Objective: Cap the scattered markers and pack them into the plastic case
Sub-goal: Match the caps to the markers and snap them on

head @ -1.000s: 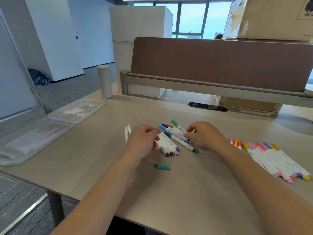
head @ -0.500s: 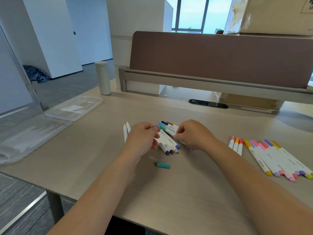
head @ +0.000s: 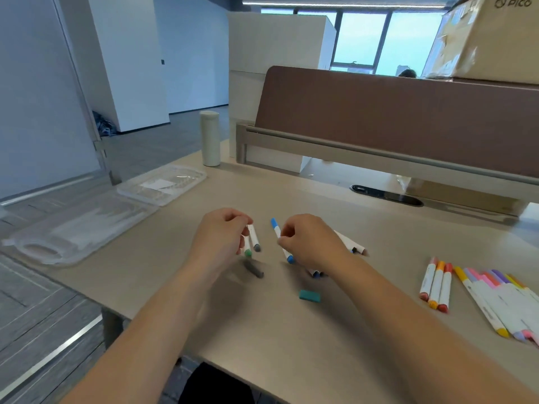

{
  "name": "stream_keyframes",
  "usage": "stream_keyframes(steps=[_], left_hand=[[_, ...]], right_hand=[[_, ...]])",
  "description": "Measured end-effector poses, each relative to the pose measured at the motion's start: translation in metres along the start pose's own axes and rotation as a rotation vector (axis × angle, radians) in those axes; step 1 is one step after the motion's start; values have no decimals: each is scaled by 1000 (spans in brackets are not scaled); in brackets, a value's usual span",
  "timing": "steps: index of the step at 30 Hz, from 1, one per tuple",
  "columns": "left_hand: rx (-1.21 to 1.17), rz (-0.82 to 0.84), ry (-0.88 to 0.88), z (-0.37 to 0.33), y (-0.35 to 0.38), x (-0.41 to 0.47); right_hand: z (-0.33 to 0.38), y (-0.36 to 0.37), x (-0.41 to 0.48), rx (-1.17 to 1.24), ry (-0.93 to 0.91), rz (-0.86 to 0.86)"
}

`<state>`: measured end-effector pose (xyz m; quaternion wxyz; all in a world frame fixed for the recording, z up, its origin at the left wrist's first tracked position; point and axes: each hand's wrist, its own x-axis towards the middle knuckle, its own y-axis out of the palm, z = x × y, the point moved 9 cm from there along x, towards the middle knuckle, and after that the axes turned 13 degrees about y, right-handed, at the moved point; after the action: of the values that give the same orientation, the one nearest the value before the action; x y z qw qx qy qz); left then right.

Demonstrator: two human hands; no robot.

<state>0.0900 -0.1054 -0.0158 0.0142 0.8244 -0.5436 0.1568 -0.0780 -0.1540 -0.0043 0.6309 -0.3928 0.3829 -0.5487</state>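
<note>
My left hand is raised over the desk middle and pinches two white markers, one green-tipped, one grey-tipped. A blurred dark marker or cap lies just below them. My right hand grips a white marker with blue ends; more white markers stick out from behind it. A loose teal cap lies on the desk in front of both hands. The clear plastic case lies open at the desk's left edge, well apart from my hands.
Capped markers lie at the right: three red and orange ones and a row of several pastel ones. A pale bottle stands at the back left. A brown divider bounds the far side of the desk, beside a cable slot.
Both hands have lifted markers out of the central pile and drawn apart. The left now holds two markers, the right a blue-ended one. The camera view has shifted.
</note>
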Motion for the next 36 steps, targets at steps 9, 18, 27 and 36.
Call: stream_keyframes(steps=[9,18,27,36], left_hand=[[33,19,-14,15,-21,1],[98,52,15,21,-26,5],[453,386,195,17,4,-8],[757,606,344,7,28,-23]], right_hand=[[48,38,33,-131,54,54],[61,47,49,-262,126,137],[51,30,26,-270,98,145],[28,9,-8,-36,46,143]])
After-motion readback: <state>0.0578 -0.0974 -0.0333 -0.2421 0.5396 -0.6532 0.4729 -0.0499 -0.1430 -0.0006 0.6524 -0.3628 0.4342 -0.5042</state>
